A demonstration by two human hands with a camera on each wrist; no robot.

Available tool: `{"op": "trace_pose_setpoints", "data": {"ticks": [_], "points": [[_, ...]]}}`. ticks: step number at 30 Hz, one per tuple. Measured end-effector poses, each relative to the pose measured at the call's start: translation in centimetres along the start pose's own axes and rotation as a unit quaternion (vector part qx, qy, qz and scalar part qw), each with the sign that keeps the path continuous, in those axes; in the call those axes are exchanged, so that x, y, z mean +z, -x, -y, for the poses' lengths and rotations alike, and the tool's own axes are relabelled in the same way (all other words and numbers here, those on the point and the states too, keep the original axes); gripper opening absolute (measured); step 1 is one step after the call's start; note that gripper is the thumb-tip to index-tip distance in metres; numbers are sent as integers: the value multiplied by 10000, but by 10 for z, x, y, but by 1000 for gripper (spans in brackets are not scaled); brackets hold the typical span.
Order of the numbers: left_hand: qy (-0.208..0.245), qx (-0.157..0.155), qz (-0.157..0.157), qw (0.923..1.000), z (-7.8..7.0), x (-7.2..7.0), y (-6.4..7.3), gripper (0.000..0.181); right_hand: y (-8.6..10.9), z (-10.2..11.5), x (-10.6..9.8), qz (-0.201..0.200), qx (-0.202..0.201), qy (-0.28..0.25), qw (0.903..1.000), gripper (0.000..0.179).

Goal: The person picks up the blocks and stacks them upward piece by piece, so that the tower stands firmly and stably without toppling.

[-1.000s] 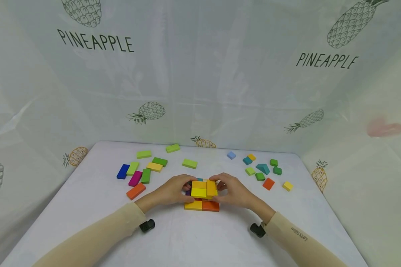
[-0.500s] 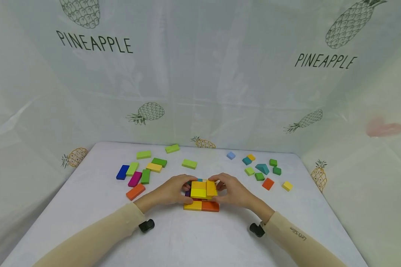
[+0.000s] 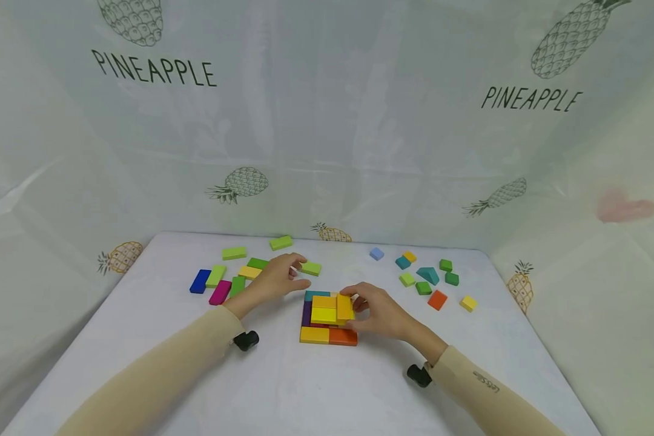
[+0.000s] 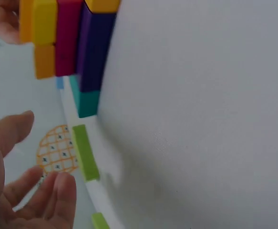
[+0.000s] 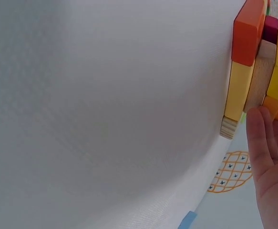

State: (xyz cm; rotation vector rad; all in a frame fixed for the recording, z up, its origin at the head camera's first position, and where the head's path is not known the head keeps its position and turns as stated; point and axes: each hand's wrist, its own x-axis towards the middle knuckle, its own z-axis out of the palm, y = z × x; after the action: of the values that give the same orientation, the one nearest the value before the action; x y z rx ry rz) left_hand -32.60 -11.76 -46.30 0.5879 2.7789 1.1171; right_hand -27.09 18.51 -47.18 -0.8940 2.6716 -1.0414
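A layered stack of wooden blocks stands mid-table in the head view. Its bottom layer shows a yellow block (image 3: pixel 314 335), an orange-red block (image 3: pixel 343 337), a purple block (image 3: pixel 306 313) and a teal block (image 3: pixel 317 295). On the upper layer lie a bright yellow block (image 3: pixel 323 315) and, at the right, an amber block (image 3: pixel 345 307). My right hand (image 3: pixel 381 312) pinches that amber block, thumb at its near end and fingers at its far end. My left hand (image 3: pixel 275 280) is empty, thumb and fingers spread, beside a light green block (image 3: pixel 311 269) behind the stack.
Loose blocks lie at the left, among them a blue block (image 3: pixel 200 281) and a magenta block (image 3: pixel 220 292). Several smaller pieces sit at the right, including a teal triangle (image 3: pixel 428 275) and an orange-red piece (image 3: pixel 438 300). A printed curtain (image 3: pixel 327 121) hangs behind the table.
My left hand has let go of the stack's left side and moved back and left, uncovering the purple and teal blocks. The right hand stays at the amber block.
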Motion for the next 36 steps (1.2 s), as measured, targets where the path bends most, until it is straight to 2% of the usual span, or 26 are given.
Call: {"op": "trace_pose_setpoints", "data": {"ticks": [3,8,12,18,24,32,36], "points": [[-195,-391,-274,9987,3,6,-13,65,1,-1,0,-11,-18,-26,10000,61],[-209,-967,-485,9939,11,15,-30,74,-1,-2,1,21,-169,-27,9999,61],[-289,-1156,-505,9916,13,21,-41,76,-1,-1,1,28,-176,6,9998,61],[-454,-1146,-486,9912,9,26,-51,74,-1,-2,-1,-12,-142,26,9999,62],[-550,-1139,-499,9907,9,28,-55,66,-1,-4,-1,-15,-220,61,9997,62],[-347,-752,-343,9960,14,27,-55,67,-1,-3,-1,19,-115,66,9999,62],[-244,-716,-296,9967,17,25,-54,73,-1,-1,-1,31,-75,26,10000,62]]}}
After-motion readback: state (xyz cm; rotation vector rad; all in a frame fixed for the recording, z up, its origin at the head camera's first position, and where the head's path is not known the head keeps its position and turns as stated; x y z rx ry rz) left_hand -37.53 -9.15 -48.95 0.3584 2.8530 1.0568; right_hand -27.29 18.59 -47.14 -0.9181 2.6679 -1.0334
